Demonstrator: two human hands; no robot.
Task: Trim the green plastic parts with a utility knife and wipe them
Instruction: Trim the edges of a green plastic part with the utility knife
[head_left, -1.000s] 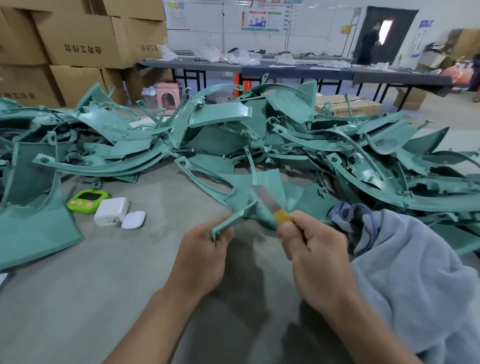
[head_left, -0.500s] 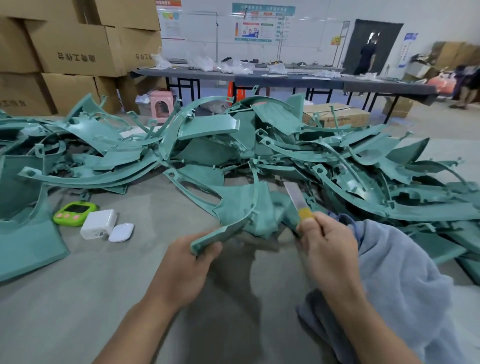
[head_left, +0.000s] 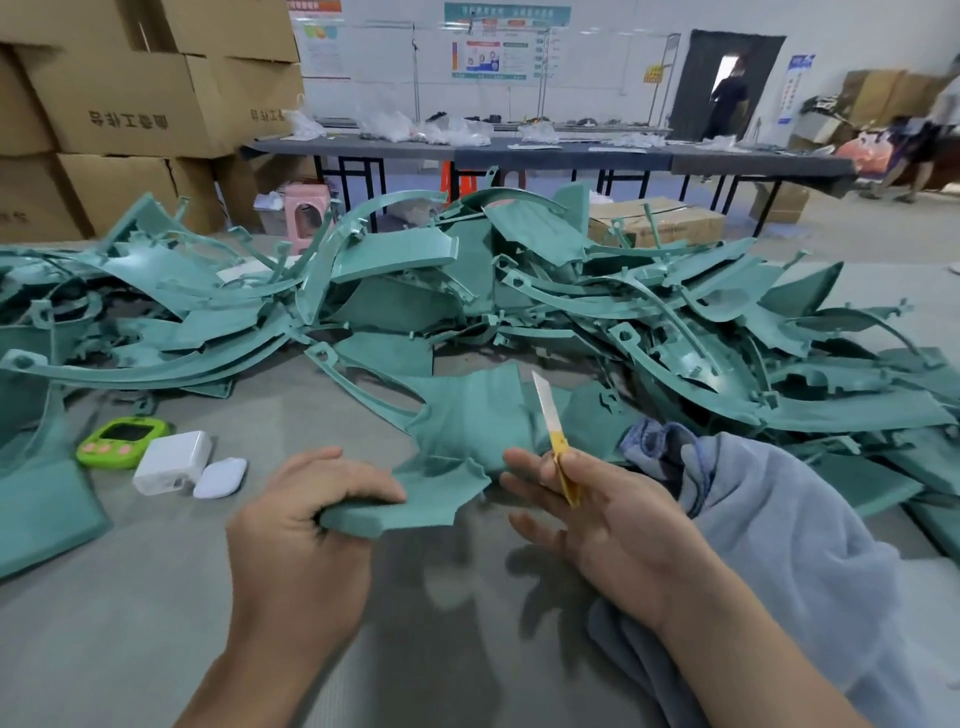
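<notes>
The utility knife (head_left: 549, 426) has lifted off the green plastic part (head_left: 462, 441), blade now pointing up, pinched between thumb and fingers of the right hand (head_left: 597, 525). The left hand (head_left: 311, 525) clenches the part's near end, low over the surface (head_left: 156, 623). That edge looks trimmed; wiping with the cloth (head_left: 779, 545) likely follows

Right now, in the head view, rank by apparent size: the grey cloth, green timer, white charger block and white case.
1. grey cloth, by far largest, though nearest the camera.
2. green timer and white charger block look alike; not ranked.
3. white case, smallest.
</notes>
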